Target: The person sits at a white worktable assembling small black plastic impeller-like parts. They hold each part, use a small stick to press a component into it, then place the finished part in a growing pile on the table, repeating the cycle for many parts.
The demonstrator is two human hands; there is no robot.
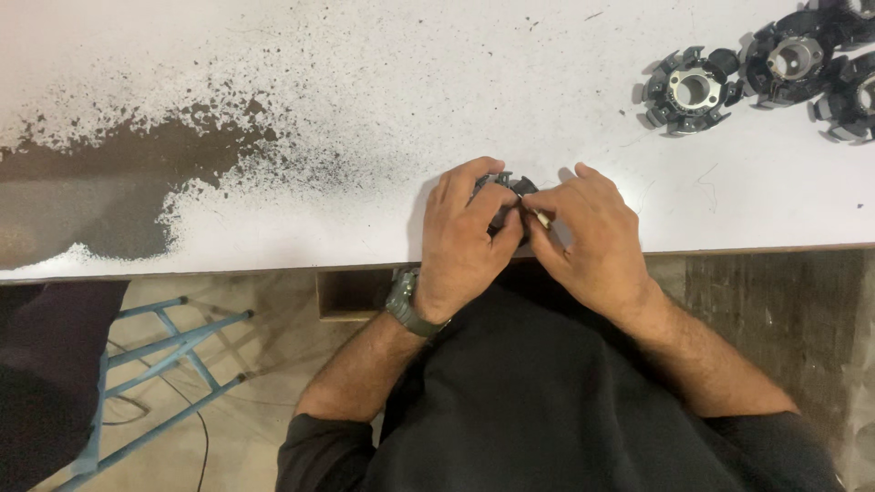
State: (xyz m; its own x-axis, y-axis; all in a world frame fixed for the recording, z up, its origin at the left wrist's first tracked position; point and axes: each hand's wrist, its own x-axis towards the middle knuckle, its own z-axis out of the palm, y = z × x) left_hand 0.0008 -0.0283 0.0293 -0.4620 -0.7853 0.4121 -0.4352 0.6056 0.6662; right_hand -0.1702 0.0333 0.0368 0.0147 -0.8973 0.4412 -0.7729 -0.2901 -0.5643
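While the left hand [467, 239] grips a dark toothed part [507, 193] at the white surface's [365, 118] near edge, the right hand [588, 239] pinches a thin pin [541, 219] against it; three similar parts [690, 89] lie far right

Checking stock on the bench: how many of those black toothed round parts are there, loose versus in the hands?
Loose black toothed parts at the table's far right: 3
Black part held by both hands: 1
Total: 4

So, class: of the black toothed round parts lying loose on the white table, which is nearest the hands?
The leftmost loose part, with the pale centre hole; the others lie further right.
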